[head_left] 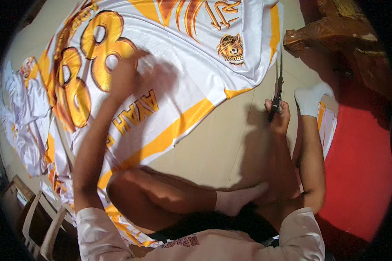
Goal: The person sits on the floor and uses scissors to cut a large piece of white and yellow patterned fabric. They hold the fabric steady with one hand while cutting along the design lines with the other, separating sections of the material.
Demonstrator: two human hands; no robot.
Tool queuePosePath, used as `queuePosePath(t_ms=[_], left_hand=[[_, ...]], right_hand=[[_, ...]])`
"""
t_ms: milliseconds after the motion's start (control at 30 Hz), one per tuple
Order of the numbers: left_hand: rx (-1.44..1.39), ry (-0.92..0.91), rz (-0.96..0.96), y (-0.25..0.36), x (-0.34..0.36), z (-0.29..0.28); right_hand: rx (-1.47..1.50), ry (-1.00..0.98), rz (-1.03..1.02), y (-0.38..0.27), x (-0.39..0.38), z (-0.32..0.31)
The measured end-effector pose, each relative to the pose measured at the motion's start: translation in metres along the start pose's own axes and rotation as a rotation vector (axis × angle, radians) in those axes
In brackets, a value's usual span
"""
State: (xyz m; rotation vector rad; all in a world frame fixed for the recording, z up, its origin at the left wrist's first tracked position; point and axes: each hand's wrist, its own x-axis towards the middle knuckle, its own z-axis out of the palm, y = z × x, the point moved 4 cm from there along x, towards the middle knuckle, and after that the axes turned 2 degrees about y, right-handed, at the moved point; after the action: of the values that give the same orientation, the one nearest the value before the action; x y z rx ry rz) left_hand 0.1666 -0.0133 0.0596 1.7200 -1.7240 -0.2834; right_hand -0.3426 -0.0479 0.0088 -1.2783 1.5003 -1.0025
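A large sheet of shiny white jersey fabric point(191, 82) with orange bands and big orange printed figures lies spread over the floor. My left hand point(127, 74) is over its printed part, casting a shadow on it. Motion smears its fingers, so whether they grip the cloth does not show. On the right, my right hand point(280, 116) is closed round the handles of dark scissors point(278, 89). The long narrow blades point away from me, beside the fabric's right edge and apart from my left hand.
More white and orange cloth point(30, 117) is heaped at the left. My legs point(170, 195) are folded on the pale tiled floor point(213, 143). Carved wooden furniture point(335, 35) stands at the far right, above a red mat point(361, 161). A pale chair-like frame point(43, 230) is at the lower left.
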Motion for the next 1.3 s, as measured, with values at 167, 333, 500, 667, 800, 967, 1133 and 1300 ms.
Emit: queuePosePath(t_ms=[167,333,500,667,800,967,1133,1300], left_hand=[[0.341,-0.289,0.341,0.148,-0.102,0.05],[0.317,-0.283,-0.163,0.127,-0.118,0.061],[-0.017,0.086,-0.331,0.149,-0.126,0.037],[0.104,-0.075,-0.263,0.163,-0.18,0.041],[0.313,0.156,-0.133,0.159,-0.186,0.037],[0.267,-0.076,-0.2,0.132,-0.159,0.049],[-0.019,0.011,-0.281,0.119,-0.166,0.039],[-0.235,0.07,-0.35,0.116,-0.166,0.033]], right_hand=[[0.351,-0.103,0.209,-0.054,-0.039,0.044],[0.516,-0.129,0.353,-0.024,-0.114,0.087],[0.466,-0.082,0.412,-0.034,-0.138,0.068],[-0.302,0.175,0.134,0.014,-0.09,-0.033],[-0.696,0.304,0.13,-0.014,-0.088,-0.064],[-0.715,-0.044,0.194,-0.013,-0.078,-0.091],[-0.981,-0.128,-0.288,-0.022,-0.096,-0.092],[-0.752,-0.291,-0.085,-0.028,-0.13,-0.027]])
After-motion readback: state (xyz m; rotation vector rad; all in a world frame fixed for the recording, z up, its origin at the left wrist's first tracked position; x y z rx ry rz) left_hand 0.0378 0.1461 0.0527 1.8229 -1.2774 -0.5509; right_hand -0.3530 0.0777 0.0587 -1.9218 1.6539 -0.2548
